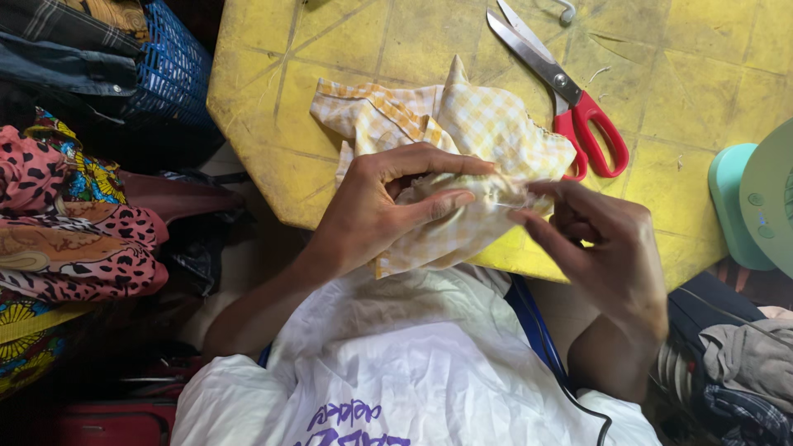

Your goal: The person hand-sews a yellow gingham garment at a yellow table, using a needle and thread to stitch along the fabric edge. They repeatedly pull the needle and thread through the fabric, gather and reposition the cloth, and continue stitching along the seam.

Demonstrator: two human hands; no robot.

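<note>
White cloth [413,372] covers the person's lap at the bottom of the view, with a blue strap [529,326] running beside it. Just above it, both hands meet at the near edge of the yellow table [330,49], working a piece of yellow-and-white checked fabric [487,124].

At the far left corner, off the table, a blue plastic basket [178,70] holds folded clothes, dark checked and denim pieces on top. Below it, against the left side, a pile of printed cloth [74,239] lies stacked: pink leopard spots, bright floral patterns, a yellow piece underneath. Off the right side lies another heap of grey and checked garments [743,363].

On the table, red-handled scissors [570,99] lie closed toward the far right, blades pointing to the far edge, one handle loop touching the fabric's right border. A mint-green rounded object [752,206] stands at the right edge, partly cut off. Nothing lies between the hands and the fabric.

The checked fabric spreads from the middle of the table down over its near edge. The left hand [388,206] grips a bunched fold of it, thumb on top and fingers curled beneath. The right hand [603,248] pinches the same fold just to the right, fingertips [529,216] pressed on the seam, so the fold lies stretched between the two hands, right above the near edge.
</note>
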